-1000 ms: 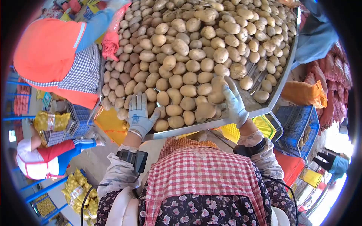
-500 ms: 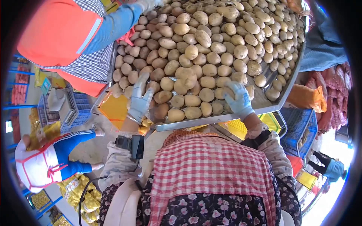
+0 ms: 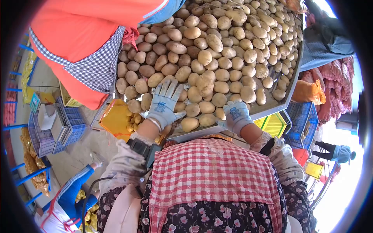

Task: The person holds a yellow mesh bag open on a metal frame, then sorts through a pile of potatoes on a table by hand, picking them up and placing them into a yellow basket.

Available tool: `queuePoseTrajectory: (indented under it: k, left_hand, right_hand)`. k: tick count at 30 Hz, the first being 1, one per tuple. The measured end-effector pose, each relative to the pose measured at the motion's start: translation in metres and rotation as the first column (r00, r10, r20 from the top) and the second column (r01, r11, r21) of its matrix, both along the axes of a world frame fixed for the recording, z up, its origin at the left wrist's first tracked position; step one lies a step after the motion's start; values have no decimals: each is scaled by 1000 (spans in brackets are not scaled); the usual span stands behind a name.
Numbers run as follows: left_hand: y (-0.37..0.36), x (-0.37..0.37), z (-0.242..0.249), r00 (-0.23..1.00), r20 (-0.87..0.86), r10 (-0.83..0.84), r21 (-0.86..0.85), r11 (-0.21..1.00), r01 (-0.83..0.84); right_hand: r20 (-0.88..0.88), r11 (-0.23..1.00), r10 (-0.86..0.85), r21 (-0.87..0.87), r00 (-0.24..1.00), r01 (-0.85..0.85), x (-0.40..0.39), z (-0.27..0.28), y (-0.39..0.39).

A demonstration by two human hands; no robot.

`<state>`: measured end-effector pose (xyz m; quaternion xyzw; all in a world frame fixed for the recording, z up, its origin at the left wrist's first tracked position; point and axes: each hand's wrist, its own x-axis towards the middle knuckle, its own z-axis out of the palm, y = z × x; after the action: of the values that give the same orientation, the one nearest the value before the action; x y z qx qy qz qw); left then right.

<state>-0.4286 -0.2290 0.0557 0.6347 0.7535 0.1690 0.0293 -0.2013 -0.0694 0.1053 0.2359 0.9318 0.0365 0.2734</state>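
Observation:
Potatoes cover a metal-edged sorting table. My left hand, in a pale blue and white glove, lies palm down over potatoes near the table's front edge, with its fingers apart and pointing away from me. At the front edge to the right is my right hand, gloved alike and back up. Its fingers are bent against potatoes at the edge, and their tips are partly hidden. Between the hands several potatoes sit close to the edge.
A co-worker in orange leans in at the left. Another person's blue clothing shows at the right. An orange bag hangs below the front left. Blue crates, a yellow crate and mesh sacks stand around.
My left hand has moved right and is laid flatter over the potatoes. My right hand has come left and back to the edge. The orange-clad co-worker leans further in; the walker at lower left has moved down.

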Motion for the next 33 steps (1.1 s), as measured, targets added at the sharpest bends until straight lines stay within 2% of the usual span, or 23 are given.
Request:
queuePoseTrajectory:
  k: [1, 2, 3, 5, 6, 9, 10, 12, 14, 15, 17, 18, 19, 21, 22, 23, 25, 27, 29, 30, 31, 32, 33]
  left_hand:
    - [3, 2, -6, 998, -51, -38, -32, 999, 37]
    - [1, -4, -9, 997, -27, -73, -56, 996, 71]
    - [-4, -8, -12, 997, -20, -77, -52, 996, 76]
    - [-16, -10, -9, 993, 91, -80, 26, 997, 78]
    - [-17, -4, -6, 982, 184, -51, 67, 997, 39]
    - [4, 22, 9, 996, 88, -34, 70, 997, 28]
    - [13, 24, 2, 999, 44, 22, 44, 999, -24]
    - [12, 16, -5, 1000, -7, -3, -5, 1000, 3]
    - [8, 5, -4, 994, -84, -66, -80, 995, 59]
    - [7, 8, -4, 994, -85, -70, -86, 994, 63]
    - [11, 18, 11, 959, 275, 65, -28, 998, -59]
    - [22, 26, 22, 981, 191, 46, 39, 998, -54]
    - [31, 31, 18, 981, 190, 41, 32, 998, -48]
    - [43, 38, 5, 999, -18, 50, 77, 996, -48]
    - [43, 37, 6, 997, -61, 44, 95, 995, -38]
    - [40, 35, 5, 998, -58, 37, 95, 995, -31]
    - [29, 25, 2, 999, 34, -4, -5, 1000, 4]
    - [26, 24, -2, 999, 32, 13, -60, 998, -11]
    - [37, 34, 14, 991, 130, 35, 52, 998, -42]
    - [47, 38, 2, 996, 93, 0, 182, 983, -17]
    - [55, 38, 4, 996, 94, -2, 180, 984, -15]
    - [62, 38, 6, 987, 151, 51, 71, 996, -63]
    - [67, 39, 7, 973, 204, 110, -41, 994, -104]
  right_hand:
    - [-71, 999, -26, -23, 997, 24, 1, 6, -1]
    - [-144, 998, -50, -45, 988, 44, 2, 9, 0]
    - [-137, 998, -54, -40, 989, 49, 8, 7, 1]
    - [-369, 983, -114, -177, 922, 51, 20, 1, 5]
    - [-370, 983, -119, -176, 921, 56, 22, -1, 6]
    - [-400, 974, -124, -224, 908, 34, 26, -3, 9]
    - [-463, 966, -140, -259, 875, 17, 28, -2, 10]
    - [-529, 957, -154, -291, 834, -9, 32, -2, 17]
    - [-509, 745, -576, -648, 639, 156, 43, -5, 21]
    - [-506, 741, -582, -653, 636, 157, 48, -11, 23]
    - [-248, 278, -916, -959, 316, 54, 56, -24, 27]
    - [-270, 289, -906, -957, 326, 10, 58, -26, 31]
    - [-263, 282, -910, -959, 320, 11, 56, -20, 32]
    - [55, -39, -972, -997, 230, 74, 51, -1, 33]
    - [6, -1, -983, -1000, 182, 30, 51, -1, 29]
    - [7, -1, -985, -999, 175, 32, 53, 1, 32]
    - [142, -148, -980, -988, 137, -36, 56, 4, 36]
    - [113, -120, -988, -991, 101, -59, 55, 2, 37]
    - [87, -94, -993, -992, 79, -86, 48, -4, 38]
    - [-3, 4, -999, -1000, 39, 28, 44, -6, 40]
    - [-98, 98, -995, -984, 7, 149, 43, -6, 42]
    - [-101, 121, -991, -947, 83, 298, 41, -1, 45]
    - [-102, 122, -991, -945, 82, 304, 40, -4, 44]
